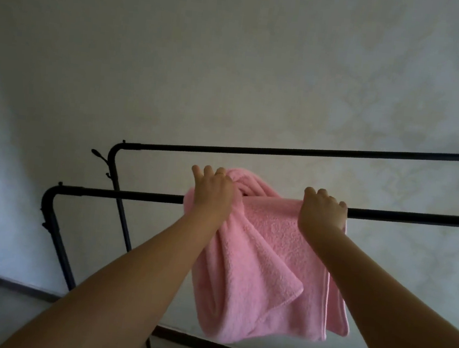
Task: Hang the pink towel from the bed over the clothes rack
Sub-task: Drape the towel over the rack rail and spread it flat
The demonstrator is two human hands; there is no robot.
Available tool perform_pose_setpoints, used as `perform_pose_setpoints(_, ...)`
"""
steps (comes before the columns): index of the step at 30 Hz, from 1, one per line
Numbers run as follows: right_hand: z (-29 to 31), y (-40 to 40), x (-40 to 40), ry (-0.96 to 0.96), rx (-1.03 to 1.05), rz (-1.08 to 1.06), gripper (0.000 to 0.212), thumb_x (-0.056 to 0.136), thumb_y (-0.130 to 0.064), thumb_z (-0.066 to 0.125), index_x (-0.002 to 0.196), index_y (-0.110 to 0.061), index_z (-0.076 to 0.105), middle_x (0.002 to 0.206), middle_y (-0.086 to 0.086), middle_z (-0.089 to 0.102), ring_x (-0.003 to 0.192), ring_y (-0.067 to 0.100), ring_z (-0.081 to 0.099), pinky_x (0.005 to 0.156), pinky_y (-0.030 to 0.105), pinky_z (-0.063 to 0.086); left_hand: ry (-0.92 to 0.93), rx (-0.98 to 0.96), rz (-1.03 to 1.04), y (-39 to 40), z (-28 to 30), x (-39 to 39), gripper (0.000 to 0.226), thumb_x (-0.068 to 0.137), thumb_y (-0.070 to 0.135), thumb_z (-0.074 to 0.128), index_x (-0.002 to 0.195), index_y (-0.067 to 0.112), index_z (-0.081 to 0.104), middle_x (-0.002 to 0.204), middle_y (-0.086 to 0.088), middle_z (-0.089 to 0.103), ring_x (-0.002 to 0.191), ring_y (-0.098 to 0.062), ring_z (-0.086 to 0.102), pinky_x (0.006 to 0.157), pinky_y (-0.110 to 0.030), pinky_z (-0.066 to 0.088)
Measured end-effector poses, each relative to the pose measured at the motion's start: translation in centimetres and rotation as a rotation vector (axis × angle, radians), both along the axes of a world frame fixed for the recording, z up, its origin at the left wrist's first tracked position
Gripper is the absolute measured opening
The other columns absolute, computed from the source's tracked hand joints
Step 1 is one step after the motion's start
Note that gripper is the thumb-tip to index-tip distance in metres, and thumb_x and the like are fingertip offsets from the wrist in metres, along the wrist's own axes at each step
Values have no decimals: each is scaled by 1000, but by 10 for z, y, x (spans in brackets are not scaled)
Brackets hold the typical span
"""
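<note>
The towel (260,248) is already over the near bar (124,194) of the rack (55,229), so the main part of the hanging looks done. What is left, I judge, is spreading it: the cloth is bunched and twisted under my left hand (212,192), and the front drops in uneven folds with 1 corner flap hanging short of the bottom hem.

My left hand is curled shut on the bunched top of the towel, just past the bar. My right hand (322,212) is closed over the towel's right edge and the bar together.

For room: the near bar runs bare to the left as far as its bend and bare to the right out of view, so I can slide the cloth either way. The far bar (281,152) is bare too, and the wall (234,61) sits behind it.
</note>
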State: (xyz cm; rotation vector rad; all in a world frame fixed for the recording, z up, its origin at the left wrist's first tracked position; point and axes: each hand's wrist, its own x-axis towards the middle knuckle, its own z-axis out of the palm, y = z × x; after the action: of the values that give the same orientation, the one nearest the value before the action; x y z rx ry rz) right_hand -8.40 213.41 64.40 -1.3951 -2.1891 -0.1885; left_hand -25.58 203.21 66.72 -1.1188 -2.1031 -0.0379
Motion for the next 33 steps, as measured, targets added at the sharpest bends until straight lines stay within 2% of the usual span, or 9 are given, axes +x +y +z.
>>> perform_pose_setpoints(3, 8, -16, -35, -8, 18, 126, 37, 90, -13, 54, 128, -18, 51, 124, 6, 57, 114, 24, 56, 108, 42, 39, -144, 79, -88, -3, -1, -9, 40, 86, 34, 37, 111, 20, 63, 108, -6, 63, 99, -31, 54, 98, -56, 29)
perform_pose_setpoints(6, 10, -41, -76, 46, 35, 312, 37, 92, -7, 51, 125, -23, 57, 116, 3, 61, 104, 21, 59, 95, 33, 48, -110, 85, -136, -5, -6, -7, 42, 85, 44, 36, 99, 17, 65, 97, -8, 67, 90, -29, 57, 94, -54, 32)
perform_pose_setpoints(10, 12, -55, -108, 74, -39, 171, 23, 95, -11, 51, 110, -20, 67, 98, 3, 60, 89, 22, 64, 71, 31, 51, -62, 8, -108, -8, -10, -15, 36, 91, 40, 41, 102, 14, 64, 105, -10, 67, 100, -31, 56, 101, -57, 29)
perform_pose_setpoints(12, 12, -54, -111, 38, -65, 132, 21, 96, -12, 51, 104, -17, 69, 89, 2, 54, 87, 23, 64, 67, 29, 49, -60, -17, -94, -6, -12, -17, 33, 92, 37, 44, 107, 13, 62, 110, -11, 65, 104, -32, 55, 101, -55, 30)
perform_pose_setpoints(18, 2, -55, -107, 65, -41, 45, 14, 94, -14, 56, 98, -19, 68, 87, -1, 56, 75, 17, 60, 70, 32, 57, -64, -7, -197, -2, -14, -32, 24, 86, 25, 60, 107, 14, 61, 104, -7, 63, 96, -27, 59, 95, -47, 34)
perform_pose_setpoints(22, 1, -59, -108, 102, -35, -23, 17, 95, -13, 53, 100, -18, 68, 92, 3, 57, 82, 24, 62, 64, 32, 52, -78, 31, -215, -15, -10, -53, 17, 86, 18, 58, 102, 16, 62, 98, -5, 62, 89, -26, 58, 91, -45, 33)
perform_pose_setpoints(27, 1, -60, -117, 123, -66, -48, 22, 96, -17, 53, 108, -24, 70, 103, 3, 59, 89, 24, 63, 64, 30, 45, -154, 70, -131, -39, -2, -96, 19, 87, 21, 54, 104, 19, 61, 102, -5, 62, 91, -25, 59, 89, -43, 32)
perform_pose_setpoints(33, 5, -60, -112, 110, -105, -55, 24, 95, -13, 54, 115, -21, 67, 111, 4, 59, 97, 24, 62, 77, 35, 53, -212, 93, 28, -69, -2, -151, 13, 86, 22, 56, 98, 19, 61, 89, 0, 63, 83, -21, 58, 84, -38, 34)
